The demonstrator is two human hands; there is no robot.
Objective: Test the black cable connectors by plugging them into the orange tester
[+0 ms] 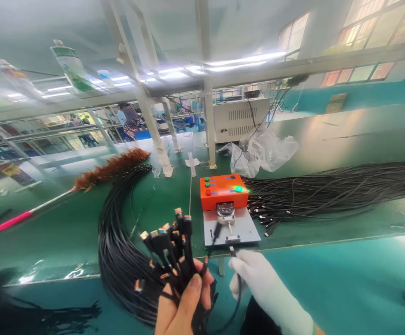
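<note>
My bare left hand (186, 300) is closed round a bunch of black cables (171, 246), their connector ends fanned upward. In a white glove, my right hand (253, 274) pinches one black cable by its plug (232, 251), whose metal tip points up at the front edge of a metal plate (212, 228). On that plate sits a small digital gauge (226, 209), with an orange box (219, 197) behind it. One green light on the box glows. A thick bundle of black cables (115, 242) curves down the left side, passing behind my left hand.
More black cables (328, 186) lie across the right of the green table (160, 195). Behind are clear plastic bags (265, 151), a grey metal cabinet (240, 118) and shelf posts. A brown duster (113, 170) lies at left. A person (129, 121) is far back.
</note>
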